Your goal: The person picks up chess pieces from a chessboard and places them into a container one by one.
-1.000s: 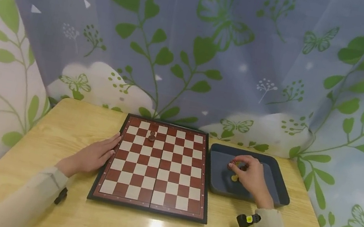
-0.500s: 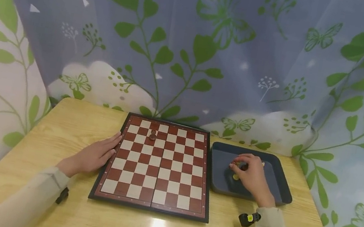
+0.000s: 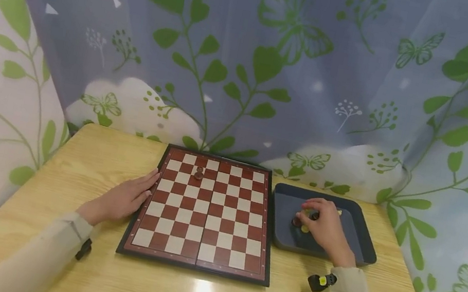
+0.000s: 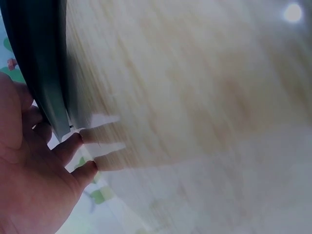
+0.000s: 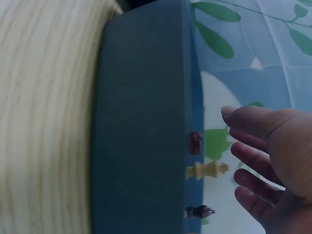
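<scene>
Straight fingers of my left hand (image 3: 118, 201) rest against the left edge of the chessboard (image 3: 196, 265); the left wrist view shows its fingertips at the board's dark side. One dark brown chess piece (image 3: 199, 174) stands on the far left part of the board. Over the dark blue tray (image 3: 355, 240), my right hand (image 3: 326, 227) hangs with loosely bent fingers and nothing between them in the right wrist view. Below and beside it are a yellowish king (image 5: 207, 169), a reddish-brown piece (image 5: 196, 143) and a dark piece (image 5: 200, 211). The hand hides part of the tray's contents.
A light wooden table (image 3: 143, 289) carries the board and the tray, which sits close to the board's right edge. Behind the table hangs a leaf-patterned curtain (image 3: 232, 51). A small pale piece (image 3: 339, 212) lies near the tray's back right.
By the right hand's fingertips, the reddish piece seen earlier no longer shows between them; a dark piece now shows lower in the tray. The left hand stays on the board's edge.
</scene>
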{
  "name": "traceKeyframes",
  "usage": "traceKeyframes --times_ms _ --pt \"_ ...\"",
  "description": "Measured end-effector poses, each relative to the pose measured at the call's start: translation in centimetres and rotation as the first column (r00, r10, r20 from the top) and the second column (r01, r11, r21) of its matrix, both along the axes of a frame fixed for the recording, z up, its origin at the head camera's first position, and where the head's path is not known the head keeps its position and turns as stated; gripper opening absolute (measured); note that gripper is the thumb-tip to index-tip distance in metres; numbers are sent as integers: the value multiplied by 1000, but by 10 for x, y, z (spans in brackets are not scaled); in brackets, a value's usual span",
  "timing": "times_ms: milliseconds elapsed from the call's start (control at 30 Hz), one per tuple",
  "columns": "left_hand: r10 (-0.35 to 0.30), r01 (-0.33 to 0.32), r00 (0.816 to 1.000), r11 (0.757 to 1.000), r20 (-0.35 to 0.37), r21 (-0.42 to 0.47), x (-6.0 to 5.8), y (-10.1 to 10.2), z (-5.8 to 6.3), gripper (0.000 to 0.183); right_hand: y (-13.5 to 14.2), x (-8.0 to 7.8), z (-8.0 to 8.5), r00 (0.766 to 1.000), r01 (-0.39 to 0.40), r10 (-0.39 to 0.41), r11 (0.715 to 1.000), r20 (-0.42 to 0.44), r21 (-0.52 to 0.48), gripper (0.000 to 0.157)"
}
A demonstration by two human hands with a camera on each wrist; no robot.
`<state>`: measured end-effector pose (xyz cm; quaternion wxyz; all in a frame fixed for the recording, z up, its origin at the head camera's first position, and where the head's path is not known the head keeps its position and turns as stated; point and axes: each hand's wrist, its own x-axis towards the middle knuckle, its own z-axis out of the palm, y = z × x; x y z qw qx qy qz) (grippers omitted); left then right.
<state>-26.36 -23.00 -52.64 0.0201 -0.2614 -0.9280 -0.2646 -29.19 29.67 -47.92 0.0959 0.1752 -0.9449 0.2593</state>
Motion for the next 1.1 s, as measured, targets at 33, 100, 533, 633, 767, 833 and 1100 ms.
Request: traceKeyframes --times_ms 33,100,533,633,767,833,1100 --pt "0 0 1000 1000 -1 1 -1 -1 0 51 -2 0 2 1000 -3 3 1000 -6 2 22" --pt "1 -1 1000 1000 -5 -3 -4 -2 1 51 -6 0 8 1000 -8 8 1000 -9 -4 21" --pt "-9 8 996 1000 -90 -6 -4 -4 -6 51 -74 -23 36 985 -149 144 987 93 54 21" --pt "-15 15 995 1000 -98 -1 -4 -2 -5 51 -92 -33 42 974 -199 195 980 112 25 19" --pt "-9 10 996 1000 -84 3 -4 1 -5 51 -115 -46 44 953 -270 272 962 133 -36 18" --pt "-8 8 997 1000 -80 1 -4 1 -5 51 -127 -50 43 944 -286 293 956 154 -66 19" --pt "-1 -1 996 1000 -85 -28 -2 -3 -2 51 -185 -64 29 919 -298 319 947 233 -121 28"
